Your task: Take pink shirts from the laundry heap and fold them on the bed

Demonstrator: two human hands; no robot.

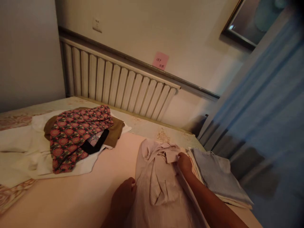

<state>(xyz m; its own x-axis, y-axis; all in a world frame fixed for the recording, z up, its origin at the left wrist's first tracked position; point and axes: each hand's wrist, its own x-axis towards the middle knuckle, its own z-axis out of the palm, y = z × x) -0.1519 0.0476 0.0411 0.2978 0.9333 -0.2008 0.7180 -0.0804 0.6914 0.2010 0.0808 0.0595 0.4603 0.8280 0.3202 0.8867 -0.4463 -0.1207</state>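
A pale mauve shirt [166, 186] lies spread over the peach cloth in front of me, its collar end away from me and part of it folded inward. My right hand [184, 164] pinches the shirt's right edge near the collar. Lower down on the opposite side, my left hand [124, 194] is closed at the shirt's left edge, thumb and fingers together on the fabric. Close by my right forearm sits a stack of folded clothes with a grey-blue garment [217, 172] on top.
To the left, a red floral garment [73, 133] with a black band lies over brown and white clothes [14, 139]. The peach cloth [71, 196] covers much of the surface. A radiator [118, 82] runs along the wall behind, and a blue curtain [266, 120] hangs at the right.
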